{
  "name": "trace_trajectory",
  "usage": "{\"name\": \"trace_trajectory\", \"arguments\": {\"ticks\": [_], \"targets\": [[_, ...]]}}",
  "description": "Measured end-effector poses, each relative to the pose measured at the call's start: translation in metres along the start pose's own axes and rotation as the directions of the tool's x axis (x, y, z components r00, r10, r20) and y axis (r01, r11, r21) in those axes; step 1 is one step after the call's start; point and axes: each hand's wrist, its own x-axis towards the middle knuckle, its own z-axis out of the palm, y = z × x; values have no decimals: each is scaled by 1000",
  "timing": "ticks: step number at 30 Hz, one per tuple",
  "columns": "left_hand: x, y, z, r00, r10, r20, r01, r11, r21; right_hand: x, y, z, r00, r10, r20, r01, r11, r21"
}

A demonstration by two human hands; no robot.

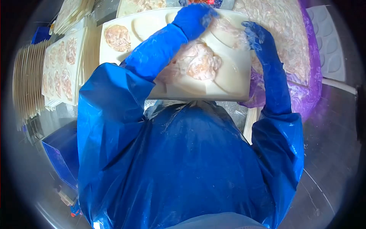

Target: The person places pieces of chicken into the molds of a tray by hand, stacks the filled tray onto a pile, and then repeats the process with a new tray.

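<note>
A white tray [236, 82] with rounded hollows lies before me. One flattened piece of raw meat, pale like chicken, [117, 38] fills its upper left hollow. My left hand [195, 19], in a blue glove, is closed at the tray's far edge, its fingertips slightly blurred. My right hand [260, 36], gloved too, has its fingers curled at the tray's right side. Between both hands stretches a thin, pale piece of raw chicken [228, 32] over the upper right hollow, each hand gripping an end. Below my left wrist a heap of raw chicken [202, 63] rests on the tray.
On the right, a large mass of raw chicken [284, 42] lies in a purple plastic liner [313, 57]. Further right stands another hollowed white tray [328, 42]. Stacked trays [28, 80] and filled trays [59, 70] stand left, above a blue bin [61, 152].
</note>
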Motion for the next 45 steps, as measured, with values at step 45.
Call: {"name": "trace_trajectory", "arguments": {"ticks": [45], "targets": [[-133,22,-38,940,-306,-152,217,878,-426,20,-52,127,910,-221,352,307,928,-210]]}}
